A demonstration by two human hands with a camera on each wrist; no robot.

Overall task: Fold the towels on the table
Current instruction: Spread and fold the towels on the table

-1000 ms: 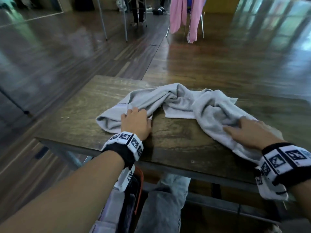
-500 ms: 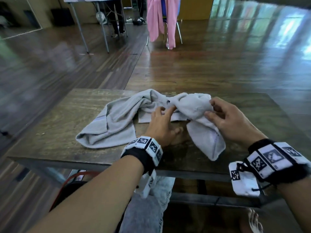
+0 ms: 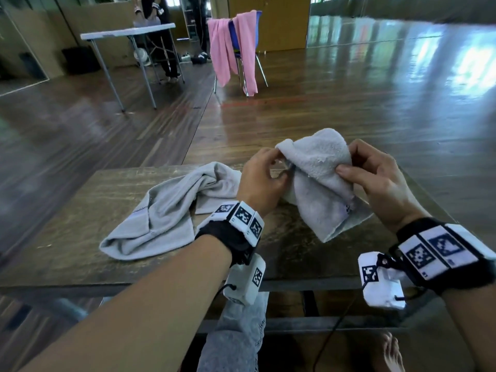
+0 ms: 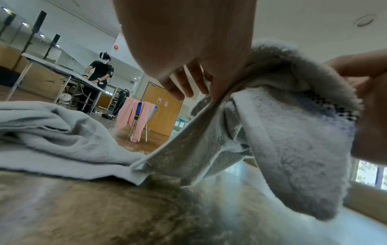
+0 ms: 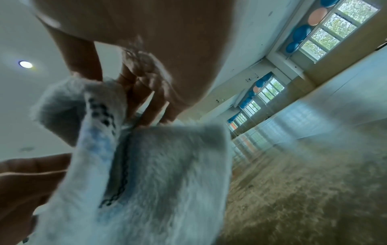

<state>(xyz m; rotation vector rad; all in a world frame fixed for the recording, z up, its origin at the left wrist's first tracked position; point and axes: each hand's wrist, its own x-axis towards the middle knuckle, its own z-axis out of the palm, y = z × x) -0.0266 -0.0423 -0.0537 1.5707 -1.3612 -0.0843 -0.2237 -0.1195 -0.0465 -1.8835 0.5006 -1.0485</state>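
A small grey towel (image 3: 319,181) is lifted above the wooden table (image 3: 80,253), bunched between both hands. My left hand (image 3: 264,173) pinches its left edge, my right hand (image 3: 375,173) grips its right side, thumb on the front. Its lower corner hangs just over the tabletop. The left wrist view shows the same towel (image 4: 293,149) hanging, with its thin hem under my left hand's fingers (image 4: 211,89). A dark patterned band runs down the towel (image 5: 146,174) in the right wrist view. A second, larger grey towel (image 3: 163,213) lies crumpled on the table's left half.
The table's near edge (image 3: 161,285) runs just ahead of my knees. Beyond the table stand a chair draped in pink cloth (image 3: 233,49) and a white folding table (image 3: 126,33) with a person behind it. Glossy wooden floor surrounds everything.
Both hands left the flat towels, gathered the right-hand small towel and raised it off the table. The head view tilted up, showing more of the room.
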